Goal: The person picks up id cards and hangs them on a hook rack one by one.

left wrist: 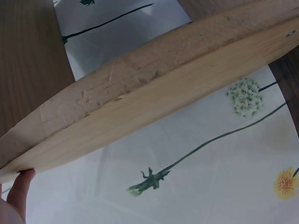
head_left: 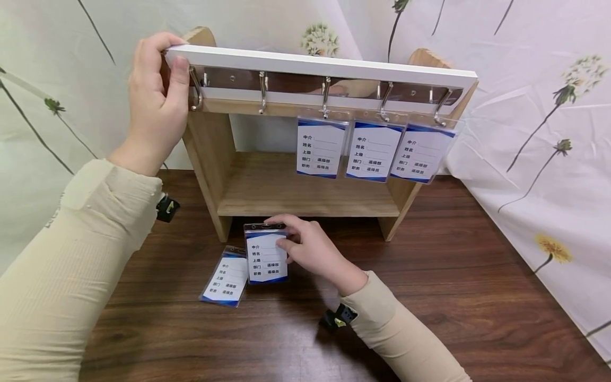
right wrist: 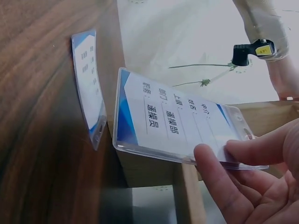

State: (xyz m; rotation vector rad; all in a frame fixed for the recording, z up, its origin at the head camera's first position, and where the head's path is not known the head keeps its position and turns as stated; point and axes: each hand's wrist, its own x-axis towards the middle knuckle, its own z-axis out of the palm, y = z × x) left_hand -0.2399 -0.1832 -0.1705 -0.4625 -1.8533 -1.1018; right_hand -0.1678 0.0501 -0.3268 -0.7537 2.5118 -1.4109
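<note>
My left hand (head_left: 159, 95) grips the left end of the white hook rail (head_left: 329, 59), thumb in front by the leftmost hook and fingers over the end. In the left wrist view, part of that hand (left wrist: 17, 198) shows at the wooden side panel. My right hand (head_left: 310, 246) pinches a clear badge holder (head_left: 265, 260) by its right edge near the slotted top. The right wrist view shows this badge holder (right wrist: 173, 121) tilted and raised off the table. A second badge holder (head_left: 226, 278) lies on the table just left of it.
Three badge holders (head_left: 321, 148) hang from the middle and right hooks; the two left hooks (head_left: 262, 93) carry nothing. The rail sits on a wooden stand with a lower shelf (head_left: 305, 185), on a dark wood table (head_left: 267, 339). A flower-patterned white cloth (head_left: 501, 122) surrounds it.
</note>
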